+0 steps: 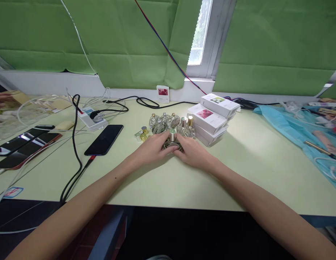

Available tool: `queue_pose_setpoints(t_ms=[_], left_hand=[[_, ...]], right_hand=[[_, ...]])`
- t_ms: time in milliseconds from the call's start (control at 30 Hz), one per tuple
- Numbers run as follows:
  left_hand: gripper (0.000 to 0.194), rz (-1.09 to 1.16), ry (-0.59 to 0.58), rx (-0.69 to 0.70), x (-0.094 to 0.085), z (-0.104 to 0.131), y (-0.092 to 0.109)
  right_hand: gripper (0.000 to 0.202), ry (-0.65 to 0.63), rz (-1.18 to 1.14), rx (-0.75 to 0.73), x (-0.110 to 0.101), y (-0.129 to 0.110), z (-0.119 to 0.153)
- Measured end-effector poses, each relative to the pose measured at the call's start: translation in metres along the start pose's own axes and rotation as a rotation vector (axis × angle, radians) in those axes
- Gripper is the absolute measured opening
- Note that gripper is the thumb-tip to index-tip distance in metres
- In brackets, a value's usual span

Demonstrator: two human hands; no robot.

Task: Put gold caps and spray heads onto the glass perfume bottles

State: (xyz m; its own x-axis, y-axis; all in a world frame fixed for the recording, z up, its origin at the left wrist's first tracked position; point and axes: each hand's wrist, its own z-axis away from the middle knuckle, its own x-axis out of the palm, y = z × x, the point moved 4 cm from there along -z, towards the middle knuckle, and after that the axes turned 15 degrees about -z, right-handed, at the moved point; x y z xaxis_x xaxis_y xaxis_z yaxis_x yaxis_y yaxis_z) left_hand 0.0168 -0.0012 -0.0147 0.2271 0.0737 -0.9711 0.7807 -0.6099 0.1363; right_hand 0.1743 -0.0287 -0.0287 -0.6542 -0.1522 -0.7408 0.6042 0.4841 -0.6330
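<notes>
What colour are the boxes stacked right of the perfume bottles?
The stacked boxes are white, with printed pictures visible; best seen in the head view.

A clear glass bottle (172,143), rounded and topped with a shiny, pale greenish cap (172,133), stands upright. It sits on the near side of clustered bottles (159,127).
</notes>
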Motion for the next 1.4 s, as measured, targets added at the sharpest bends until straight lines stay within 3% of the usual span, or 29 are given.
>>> queue_pose_setpoints(t_ms=[1400], left_hand=[[0.032,-0.018,-0.014,-0.008,0.0003,0.0001,-0.0002]], right_hand=[[0.020,-0.015,0.012,0.011,-0.0003,-0.0011,0.0004]])
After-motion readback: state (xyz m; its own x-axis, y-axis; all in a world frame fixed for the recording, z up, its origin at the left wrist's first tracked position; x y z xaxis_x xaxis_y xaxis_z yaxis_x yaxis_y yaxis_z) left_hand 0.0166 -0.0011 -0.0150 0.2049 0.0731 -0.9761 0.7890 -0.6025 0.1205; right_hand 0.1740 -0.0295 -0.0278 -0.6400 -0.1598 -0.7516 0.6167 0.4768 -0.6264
